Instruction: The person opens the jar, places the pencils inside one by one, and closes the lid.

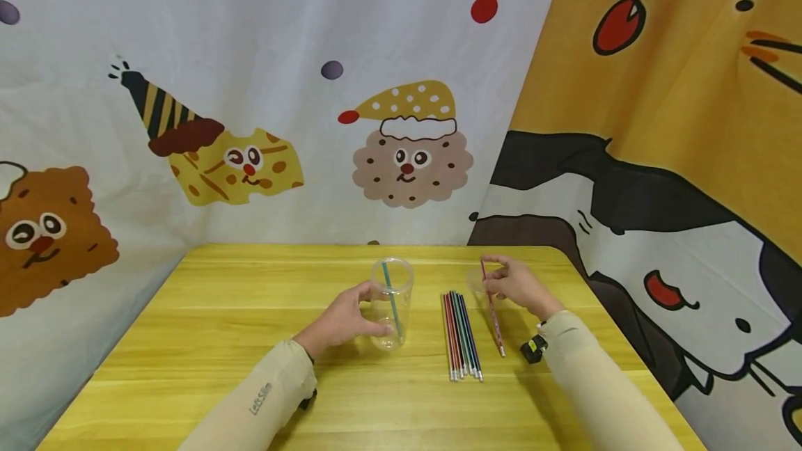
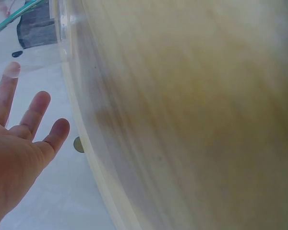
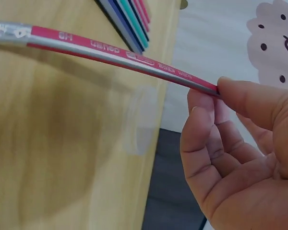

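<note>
At the far left, the white cloth [image 1: 263, 33] with printed cartoon figures hangs behind the wooden table [image 1: 219, 319]; in the head view the left hand [image 1: 341, 319] holds a clear plastic cup [image 1: 404, 308] from its left side, thumb across the near wall; the left wrist view adds what the head view hides, the ring and little fingers spread free and a fingertip showing through the clear plastic; the cup stands upright, with one teal pencil [image 1: 391, 298] leaning inside it; right of it, a row of pencils [image 1: 460, 336] lies side by side on the table, running from red at the left to dark blue at the right, silvery ends toward the person; next, near the table's far edge, lies a clear round piece [image 3: 140, 122], partly covered by the right hand [image 1: 516, 284] in the head view but plain to see in the right wrist view; that hand pinches the far end of a pink-red pencil [image 3: 125, 60] between thumb and fingers; only the right wrist view shows its silver stripe and "HB" print.
</note>
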A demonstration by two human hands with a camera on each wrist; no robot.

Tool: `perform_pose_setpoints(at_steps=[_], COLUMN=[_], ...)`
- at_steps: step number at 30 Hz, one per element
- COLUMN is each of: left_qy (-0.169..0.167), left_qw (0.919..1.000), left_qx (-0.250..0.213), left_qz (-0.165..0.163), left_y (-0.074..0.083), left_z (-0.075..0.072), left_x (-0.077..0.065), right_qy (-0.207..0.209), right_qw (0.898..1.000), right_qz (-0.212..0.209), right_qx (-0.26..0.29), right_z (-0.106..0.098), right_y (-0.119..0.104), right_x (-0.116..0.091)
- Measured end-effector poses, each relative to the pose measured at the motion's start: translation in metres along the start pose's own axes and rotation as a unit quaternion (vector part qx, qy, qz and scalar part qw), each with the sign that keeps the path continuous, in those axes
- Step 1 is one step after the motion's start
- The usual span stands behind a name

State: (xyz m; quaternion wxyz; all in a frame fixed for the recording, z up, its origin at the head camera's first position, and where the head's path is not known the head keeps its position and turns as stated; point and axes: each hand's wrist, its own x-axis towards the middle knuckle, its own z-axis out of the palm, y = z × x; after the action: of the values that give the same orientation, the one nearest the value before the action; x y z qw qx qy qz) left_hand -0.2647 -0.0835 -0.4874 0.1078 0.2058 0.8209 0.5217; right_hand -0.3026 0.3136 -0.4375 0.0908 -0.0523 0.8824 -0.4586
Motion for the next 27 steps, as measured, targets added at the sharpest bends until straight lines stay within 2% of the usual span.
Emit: perform_pose_setpoints(at_steps=[3,6,8,11,14,17,23,25,27], left_qy=[-0.002,-0.002,0.0,0.004,0.002,-0.001,-0.002,-0.002,-0.002], left_qw=[1.0,1.0,1.0,1.0,1.0,1.0,1.0,1.0,1.0], left_qx=[0.001,0.0,-0.002,-0.004,-0.001,0.001,0.008,0.007,0.005], left_qz=[0.001,0.001,0.0,-0.001,0.0,0.002,-0.001,-0.001,0.003], left_y=[0.0,0.0,0.0,0.0,0.0,0.0,-0.001,-0.002,-0.002], left_z=[0.0,-0.001,-0.002,-0.003,-0.003,-0.002,0.0,0.0,0.0], left_x=[0.0,0.0,0.0,-0.001,0.0,0.001,0.002,0.001,0.001], right_qy=[0.0,0.003,0.008,0.02,0.038,0.063,0.113,0.121,0.123], right_qw=[0.999,0.988,0.974,0.947,0.925,0.916,0.912,0.915,0.923], right_qz=[-0.019,-0.033,-0.044,-0.053,-0.063,-0.075,-0.103,-0.118,-0.136], right_qx=[0.048,0.148,0.22,0.315,0.373,0.39,0.38,0.365,0.339], right_z=[-0.008,-0.013,-0.011,-0.002,0.011,0.022,0.033,0.035,0.039], right_y=[-0.008,-0.029,-0.048,-0.076,-0.099,-0.117,-0.138,-0.144,-0.149], right_x=[-0.001,-0.004,-0.006,-0.005,-0.003,-0.001,0.005,0.007,0.008])
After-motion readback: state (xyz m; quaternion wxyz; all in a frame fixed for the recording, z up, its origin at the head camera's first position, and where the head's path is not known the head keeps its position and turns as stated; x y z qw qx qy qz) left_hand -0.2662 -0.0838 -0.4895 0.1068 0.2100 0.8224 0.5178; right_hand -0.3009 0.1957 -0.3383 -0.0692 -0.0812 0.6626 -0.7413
